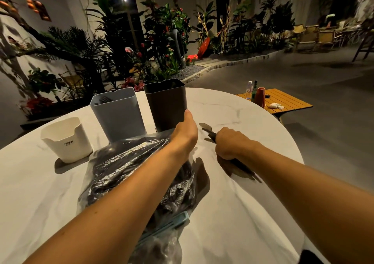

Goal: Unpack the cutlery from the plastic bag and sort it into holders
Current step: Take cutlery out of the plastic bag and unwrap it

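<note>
A clear plastic bag (129,174) full of dark cutlery lies on the white marble table (232,203), its blue zip edge toward me. Behind it stand three holders: a short white one (67,140), a tall grey-blue one (117,115) with fork tines showing inside, and a tall dark brown one (166,104). My left hand (186,132) grips the lower right side of the dark brown holder, thumb up along its edge. My right hand (230,142) grips a few dark cutlery pieces (207,130), blade tips pointing away, handles sticking out behind the fist.
A low wooden side table (287,102) with bottles, an orange cylinder and tissue stands to the right beyond the round table's edge. Plants and flowers fill the background on the left; chairs stand at far right across grey floor.
</note>
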### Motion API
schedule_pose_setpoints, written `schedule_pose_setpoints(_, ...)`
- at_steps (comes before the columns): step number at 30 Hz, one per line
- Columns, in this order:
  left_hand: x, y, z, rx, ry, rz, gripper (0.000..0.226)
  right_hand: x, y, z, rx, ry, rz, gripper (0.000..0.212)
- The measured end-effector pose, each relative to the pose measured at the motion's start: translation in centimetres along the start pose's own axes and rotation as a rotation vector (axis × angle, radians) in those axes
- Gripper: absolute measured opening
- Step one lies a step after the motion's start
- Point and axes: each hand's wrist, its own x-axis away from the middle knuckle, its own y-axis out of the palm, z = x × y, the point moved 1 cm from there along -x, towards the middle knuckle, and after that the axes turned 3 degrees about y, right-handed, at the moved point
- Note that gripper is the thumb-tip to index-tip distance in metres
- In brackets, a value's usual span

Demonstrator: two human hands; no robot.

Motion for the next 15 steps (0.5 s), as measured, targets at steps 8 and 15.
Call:
schedule_pose_setpoints(8,-0.1,0.1,-0.1,-0.006,-0.008,0.029,0.077,0.1,1.1,-0.1,0.078,-0.009,0.131,0.024)
schedule_pose_setpoints(15,0.5,-0.6,0.0,0.026,0.008,0.031,0.07,0.5,1.4,-0.3,0.241,-0.159,0.205,0.023)
